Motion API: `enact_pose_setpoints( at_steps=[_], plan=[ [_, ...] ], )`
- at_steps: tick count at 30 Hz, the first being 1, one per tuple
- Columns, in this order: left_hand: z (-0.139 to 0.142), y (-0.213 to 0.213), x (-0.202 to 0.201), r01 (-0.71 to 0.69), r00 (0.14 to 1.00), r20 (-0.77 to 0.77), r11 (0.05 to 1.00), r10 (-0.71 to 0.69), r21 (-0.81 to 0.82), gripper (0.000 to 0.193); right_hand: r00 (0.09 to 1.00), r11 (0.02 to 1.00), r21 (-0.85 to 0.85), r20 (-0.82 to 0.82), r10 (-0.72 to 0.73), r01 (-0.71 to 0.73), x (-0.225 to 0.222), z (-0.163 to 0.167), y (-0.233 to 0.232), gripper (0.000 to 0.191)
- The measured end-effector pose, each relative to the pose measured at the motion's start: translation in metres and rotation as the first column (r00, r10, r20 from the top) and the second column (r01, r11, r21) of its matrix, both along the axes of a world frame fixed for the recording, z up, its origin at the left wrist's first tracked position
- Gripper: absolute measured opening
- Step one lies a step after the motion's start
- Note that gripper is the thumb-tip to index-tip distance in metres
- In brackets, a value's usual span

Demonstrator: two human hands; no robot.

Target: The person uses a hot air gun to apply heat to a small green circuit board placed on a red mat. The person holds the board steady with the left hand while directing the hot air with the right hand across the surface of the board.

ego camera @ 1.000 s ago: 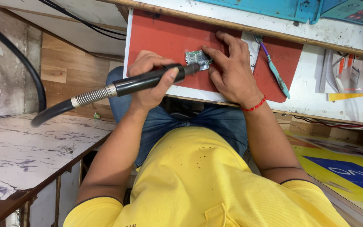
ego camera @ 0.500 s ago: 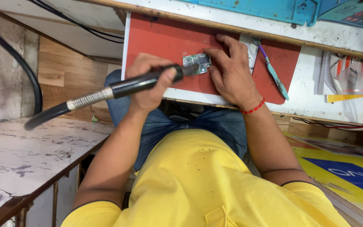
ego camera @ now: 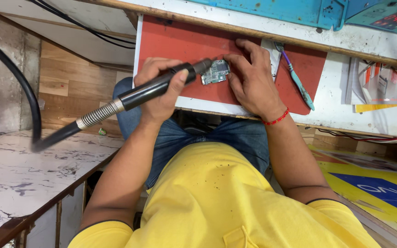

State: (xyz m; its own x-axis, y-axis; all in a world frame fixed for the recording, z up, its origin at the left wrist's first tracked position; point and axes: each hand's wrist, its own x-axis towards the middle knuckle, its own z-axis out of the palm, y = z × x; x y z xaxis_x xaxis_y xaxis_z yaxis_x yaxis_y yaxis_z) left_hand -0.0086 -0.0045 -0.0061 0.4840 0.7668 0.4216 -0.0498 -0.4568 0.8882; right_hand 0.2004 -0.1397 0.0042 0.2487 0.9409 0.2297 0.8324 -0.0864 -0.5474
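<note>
I see an electronics repair workshop: a red work mat [ego camera: 194,43] on a white surface [ego camera: 331,98], a small circuit board [ego camera: 215,72], a hot-air wand [ego camera: 157,87] with hose, a teal bench unit [ego camera: 299,11], and a brush [ego camera: 297,82] nearby.

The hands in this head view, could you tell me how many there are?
2: left hand grips the black hot-air handpiece; right hand steadies the circuit board on the red mat.

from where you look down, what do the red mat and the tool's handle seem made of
Red mat: probably silicone or rubber, matte, lying flat with no glare. Tool handle: black, slightly glossy plastic or rubber; behind it a silvery coiled metal spring on the hose.
</note>
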Motion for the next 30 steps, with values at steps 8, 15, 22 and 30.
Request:
enact_pose_setpoints(
  at_steps=[8, 15, 22, 30],
  plan=[
    [-0.0032, -0.0002, -0.0016, 0.046, 0.998, -0.031, 0.999, -0.045, 0.028, 0.037, 1.000, 1.000, -0.010, -0.001, 0.004, -0.004, -0.0001, 0.0009, 0.0000, 0.041],
    [-0.0024, -0.0001, 0.0021, -0.047, 0.998, -0.054, 0.999, 0.046, -0.025, 0.037, 1.000, 1.000, -0.001, 0.010, 0.007, -0.007, -0.0001, 0.0005, -0.0012, 0.041],
    [-0.0011, -0.0009, -0.0013, 0.047, 0.999, -0.021, 0.998, -0.046, 0.029, 0.033, 1.000, 1.000, 0.011, 0.020, 0.013, -0.013, 0.0007, 0.0000, -0.0002, 0.043],
    [-0.0012, -0.0021, 0.0000, -0.007, 1.000, -0.006, 0.999, 0.007, 0.037, 0.031, 1.000, 1.000, 0.000, 0.002, 0.003, -0.003, 0.0002, -0.0002, -0.0012, 0.042]
  ],
)
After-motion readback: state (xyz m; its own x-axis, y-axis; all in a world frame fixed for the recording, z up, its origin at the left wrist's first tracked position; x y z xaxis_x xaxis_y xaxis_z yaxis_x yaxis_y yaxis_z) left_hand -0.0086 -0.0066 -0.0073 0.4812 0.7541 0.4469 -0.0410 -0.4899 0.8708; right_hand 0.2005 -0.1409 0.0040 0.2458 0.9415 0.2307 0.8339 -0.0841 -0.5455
